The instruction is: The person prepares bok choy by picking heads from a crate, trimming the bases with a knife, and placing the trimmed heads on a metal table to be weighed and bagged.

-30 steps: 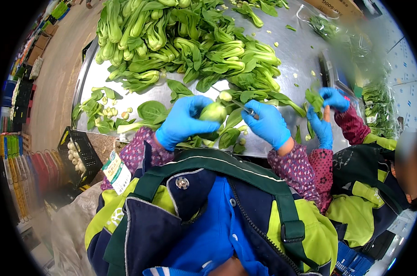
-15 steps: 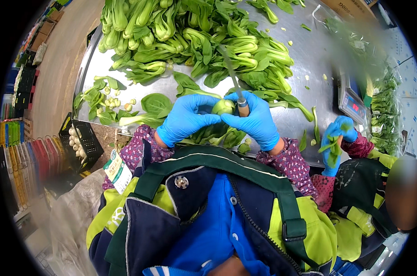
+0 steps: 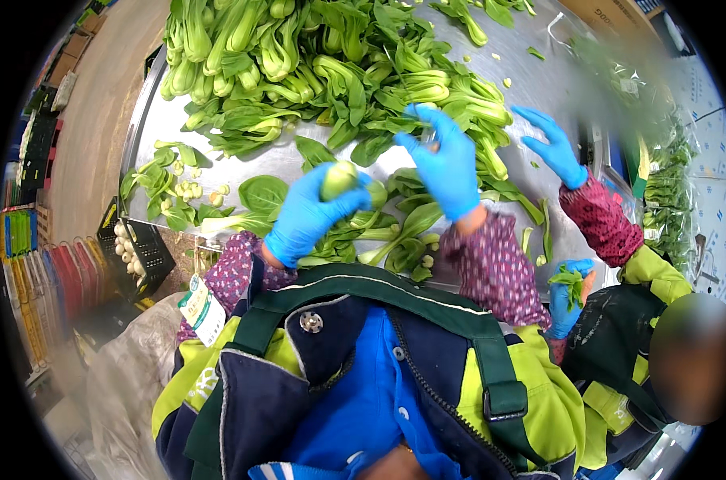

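Note:
My left hand (image 3: 315, 212) is closed around a bok choy (image 3: 339, 181), its pale cut base facing up. My right hand (image 3: 449, 164) is raised to the right of it, thumb and forefinger apart. A bit of the wooden handle of a knife (image 3: 433, 146) shows in the right palm; its blade is hard to make out. Both hands wear blue gloves. Loose leaves and bok choy (image 3: 415, 232) lie under and between them. Beyond, a large heap of bok choy (image 3: 299, 80) covers the back of the metal table (image 3: 539, 72).
Cut stem ends (image 3: 188, 190) and trimmed leaves (image 3: 263, 194) lie at left. A co-worker's gloved hand (image 3: 551, 144) reaches over the table at right; the other hand (image 3: 569, 300) holds leaves. Bagged greens (image 3: 668, 200) lie at far right. A black crate (image 3: 147, 248) stands lower left.
My hands have moved apart: the left went slightly left with the bok choy, the right went up and right. The co-worker's one hand has reached forward over the table.

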`<state>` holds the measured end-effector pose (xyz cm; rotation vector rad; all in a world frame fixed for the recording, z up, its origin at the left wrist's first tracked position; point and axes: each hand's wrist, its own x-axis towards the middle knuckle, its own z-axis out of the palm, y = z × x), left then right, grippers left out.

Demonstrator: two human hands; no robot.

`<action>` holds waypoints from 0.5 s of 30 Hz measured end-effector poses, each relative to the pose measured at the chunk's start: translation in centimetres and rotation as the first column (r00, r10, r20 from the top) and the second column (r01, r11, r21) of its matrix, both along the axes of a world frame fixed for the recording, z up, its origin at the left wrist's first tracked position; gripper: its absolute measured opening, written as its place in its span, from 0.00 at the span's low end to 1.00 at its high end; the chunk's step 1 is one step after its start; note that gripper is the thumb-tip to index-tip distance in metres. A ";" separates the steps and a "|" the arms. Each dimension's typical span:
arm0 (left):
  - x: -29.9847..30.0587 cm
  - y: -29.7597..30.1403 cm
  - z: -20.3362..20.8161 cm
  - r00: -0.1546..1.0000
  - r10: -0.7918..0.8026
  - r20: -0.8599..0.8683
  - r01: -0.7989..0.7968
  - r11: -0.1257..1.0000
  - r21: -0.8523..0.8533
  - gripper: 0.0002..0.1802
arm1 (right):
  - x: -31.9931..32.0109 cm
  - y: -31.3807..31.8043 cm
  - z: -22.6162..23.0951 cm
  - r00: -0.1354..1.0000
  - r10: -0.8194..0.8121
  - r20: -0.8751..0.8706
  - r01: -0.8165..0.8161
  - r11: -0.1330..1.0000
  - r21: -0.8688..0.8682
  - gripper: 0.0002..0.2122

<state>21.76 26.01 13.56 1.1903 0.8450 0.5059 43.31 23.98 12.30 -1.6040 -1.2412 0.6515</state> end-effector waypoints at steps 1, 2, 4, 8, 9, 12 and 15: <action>-0.4 0.7 -0.2 0.995 0.085 0.054 -0.083 0.996 -0.025 0.18 | 1.9 1.1 -2.4 0.958 -0.042 0.283 0.047 0.999 -0.011 0.22; -0.8 1.3 -0.1 0.981 0.170 0.095 -0.165 0.985 -0.052 0.16 | 3.8 2.3 -4.9 0.842 -0.096 0.532 0.116 0.993 -0.004 0.22; -1.1 1.8 0.7 0.982 0.189 -0.019 -0.185 0.975 0.122 0.12 | 6.4 3.0 -7.4 0.823 -0.004 0.568 0.030 0.999 -0.036 0.16; -0.8 2.2 1.6 0.955 0.244 -0.167 -0.037 0.658 0.752 0.15 | 4.6 1.2 -2.1 0.971 -0.030 0.238 0.027 0.999 0.017 0.15; 0.5 2.5 3.6 0.939 0.274 -0.208 0.099 0.365 0.926 0.17 | 3.7 0.2 -0.3 0.979 0.000 0.206 -0.002 1.000 0.011 0.15; 3.2 1.9 4.4 0.928 0.252 -0.276 0.272 0.050 0.961 0.21 | 0.5 -1.6 1.3 0.982 0.187 -0.037 -0.185 0.981 0.061 0.16; 3.0 0.3 3.3 0.989 0.086 -0.119 0.046 0.592 0.805 0.23 | -0.8 -4.6 5.7 0.850 0.157 -0.503 -0.281 0.942 -0.181 0.16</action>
